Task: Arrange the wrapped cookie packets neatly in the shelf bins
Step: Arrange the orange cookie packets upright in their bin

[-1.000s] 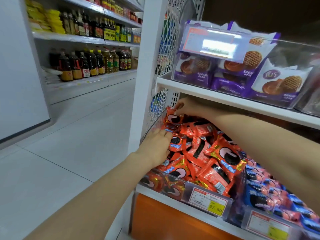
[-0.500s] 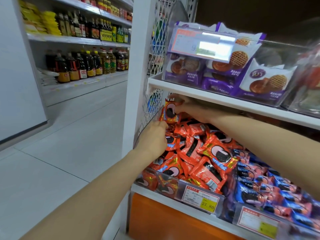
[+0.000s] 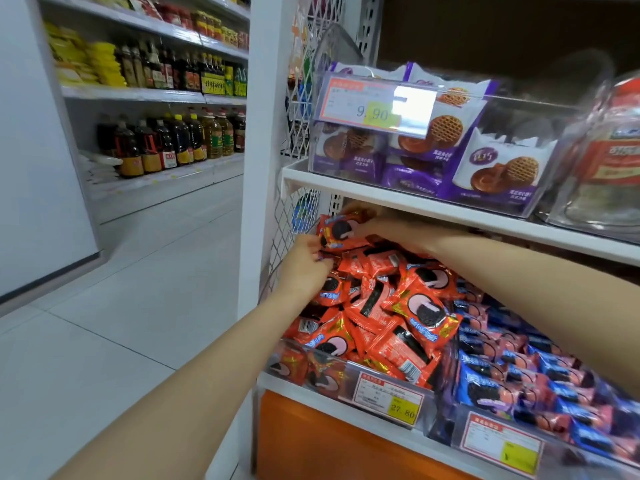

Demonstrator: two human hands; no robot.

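**Both hands at the top of the orange heap**

The grey tiled floor (image 3: pixel 121 306) filled the view from 7 to 9 o'clock. Past it, at 10 o'clock, stood shelves of dark bottles (image 3: pixel 173 140). A white shelf (image 3: pixel 450 211) ran from the centre toward 3 o'clock. On it, at 1 o'clock, a clear bin held purple packets (image 3: pixel 498 168), with a blurred jar (image 3: pixel 606 150) just beside it at 2 o'clock.

Under that shelf, at 5 o'clock, we saw the orange packets (image 3: pixel 398 317) heaped above the rim of their clear bin (image 3: pixel 329 358), lying at all angles. Blue packets (image 3: pixel 519 372) filled the neighbouring bin toward 4 o'clock.

The left hand (image 3: pixel 304 268) stretched in from 7 o'clock and lay against the left side of the heap, its fingers curled onto the packets. We could not tell whether it pinched one. The right hand (image 3: pixel 377 226) reached across from 3 o'clock, just under the shelf. Its fingers gripped the right end of a single packet (image 3: pixel 341 232), which sat tilted at the very top of the heap, printed face toward us. The left fingertips were at that packet's lower left corner.

A price tag (image 3: pixel 388 401) reading 27.80 hung on the front of the orange bin at 6 o'clock. A second tag (image 3: pixel 375 109), reading 9.90, hung on the purple bin at 12 o'clock.
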